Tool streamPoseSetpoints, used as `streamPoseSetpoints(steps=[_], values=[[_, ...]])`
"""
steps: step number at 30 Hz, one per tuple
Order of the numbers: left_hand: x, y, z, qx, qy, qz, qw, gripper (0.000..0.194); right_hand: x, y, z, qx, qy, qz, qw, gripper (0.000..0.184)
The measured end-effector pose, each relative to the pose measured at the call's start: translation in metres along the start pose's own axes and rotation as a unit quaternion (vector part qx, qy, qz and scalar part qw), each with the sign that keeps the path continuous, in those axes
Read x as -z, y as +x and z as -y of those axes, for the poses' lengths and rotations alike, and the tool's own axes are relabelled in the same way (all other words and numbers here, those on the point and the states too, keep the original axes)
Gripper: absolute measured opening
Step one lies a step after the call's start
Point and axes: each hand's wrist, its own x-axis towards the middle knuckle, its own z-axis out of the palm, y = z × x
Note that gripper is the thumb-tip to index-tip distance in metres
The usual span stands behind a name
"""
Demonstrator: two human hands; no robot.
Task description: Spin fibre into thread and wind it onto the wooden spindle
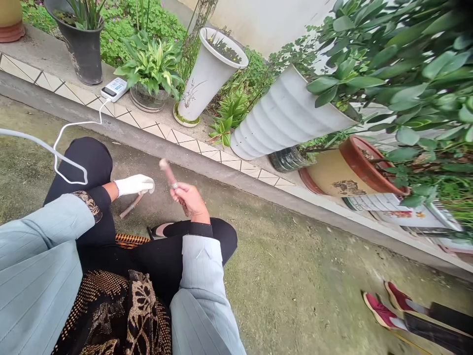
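My left hand (136, 185) wears a white glove and is closed around a thin brownish stick (130, 207), which slants down toward the ground with a paler lower end. My right hand (190, 199) is bare, its fingers wrapped round a tool with a thick pinkish-brown handle (168, 172). That handle points up and away from me, and a metal collar shows just beside my fingers. The rest of the tool is hidden in my grip, so its kind is unclear. Both hands are apart, over the ground between my knees.
A tiled ledge (157, 130) crosses ahead, bearing a tall white pot (210, 79), a ribbed white planter (273, 118) and a yellow-brown pot (332, 172). A white power bank (114, 88) with a cable (70, 124) lies there. Another person's red shoes (380, 310) are at lower right.
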Motion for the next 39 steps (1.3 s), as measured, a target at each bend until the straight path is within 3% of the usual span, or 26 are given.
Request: streamPoseSetpoints(steps=[2, 4, 7, 10, 13, 16, 22, 24, 26, 27, 28, 29, 30, 31, 33, 34, 36, 39], values=[[-0.004, -0.001, -0.001, 0.0, -0.019, 0.054, 0.998, 0.034, 0.013, 0.002, -0.002, 0.077, 0.046, -0.198, 0.976, 0.034], [-0.006, -0.005, -0.007, -0.01, -0.027, 0.115, 0.993, 0.034, 0.024, 0.008, -0.011, 0.076, 0.045, -0.299, 0.95, 0.032], [-0.006, -0.013, -0.017, -0.002, -0.025, 0.165, 0.986, 0.035, 0.034, 0.018, -0.028, -0.014, -0.032, -0.339, 0.94, 0.028], [-0.002, -0.019, -0.025, 0.01, -0.017, 0.157, 0.987, 0.033, 0.033, 0.026, -0.037, -0.085, -0.206, -0.321, 0.92, 0.026], [0.003, -0.023, -0.03, 0.008, -0.018, 0.163, 0.986, 0.03, 0.021, 0.03, -0.037, -0.14, -0.424, -0.232, 0.865, 0.025], [0.009, -0.025, -0.032, -0.006, -0.023, 0.157, 0.987, 0.029, -0.002, 0.033, -0.04, -0.184, -0.501, -0.055, 0.844, 0.023], [0.019, -0.018, -0.027, 0.001, -0.002, -0.061, 0.998, 0.025, -0.045, 0.03, -0.045, -0.241, -0.381, 0.242, 0.859, 0.019], [0.02, -0.014, -0.022, 0.025, 0.008, -0.109, 0.994, 0.025, -0.046, 0.023, -0.035, -0.234, -0.294, 0.317, 0.871, 0.026], [0.018, -0.01, -0.015, 0.054, 0.012, -0.134, 0.989, 0.024, -0.038, 0.014, -0.02, -0.188, -0.189, 0.339, 0.902, 0.034], [0.016, -0.009, -0.011, 0.063, 0.009, -0.13, 0.99, 0.023, -0.032, 0.009, -0.013, -0.153, -0.147, 0.313, 0.926, 0.037], [0.014, -0.007, -0.008, 0.067, 0.004, -0.11, 0.992, 0.023, -0.024, 0.005, -0.007, -0.107, -0.1, 0.238, 0.96, 0.036], [0.012, -0.007, -0.005, 0.066, -0.005, -0.076, 0.995, 0.023, -0.017, 0.002, -0.003, -0.051, -0.051, 0.123, 0.99, 0.031], [0.009, -0.006, -0.002, 0.061, -0.016, -0.036, 0.997, 0.024, -0.009, 0.001, -0.002, 0.0, -0.006, -0.002, 1.0, 0.029], [0.006, -0.006, -0.001, 0.052, -0.027, 0.007, 0.998, 0.026, -0.002, 0.002, -0.004, 0.025, 0.029, -0.102, 0.994, 0.029], [0.001, -0.006, 0.0, 0.036, -0.04, 0.076, 0.996, 0.028, 0.009, 0.008, -0.013, 0.014, 0.048, -0.233, 0.971, 0.026], [-0.001, -0.007, -0.001, 0.03, -0.041, 0.098, 0.994, 0.028, 0.012, 0.012, -0.02, -0.009, 0.03, -0.276, 0.961, 0.025], [-0.003, -0.008, -0.005, 0.016, -0.034, 0.136, 0.99, 0.03, 0.014, 0.022, -0.031, -0.059, -0.05, -0.299, 0.951, 0.024], [-0.004, -0.012, -0.009, 0.003, -0.014, 0.168, 0.986, 0.03, 0.01, 0.032, -0.039, -0.118, -0.28, -0.263, 0.916, 0.025]])
